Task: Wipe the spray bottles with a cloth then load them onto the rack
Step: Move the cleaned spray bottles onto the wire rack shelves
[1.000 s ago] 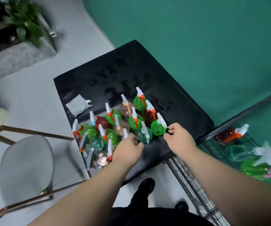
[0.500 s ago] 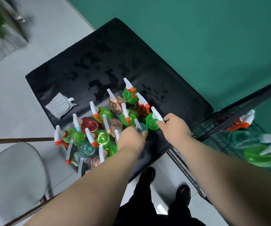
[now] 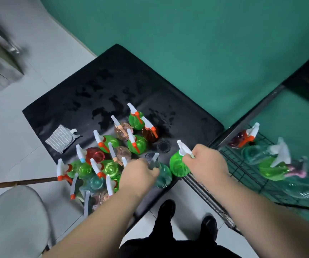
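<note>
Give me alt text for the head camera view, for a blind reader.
A person's right hand grips a green spray bottle and the left hand a teal spray bottle at the near edge of a black table crowded with other bottles. A striped cloth lies untouched to the left; a wire rack on the right holds several stored bottles.

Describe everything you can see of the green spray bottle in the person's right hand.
Translucent green plastic, the spray bottle has a rounded body and a white trigger head, nozzle pointing away. The right hand grips its neck, fingers curled. It is at the black table's near edge, beside a teal bottle; whether it rests there is unclear.
</note>
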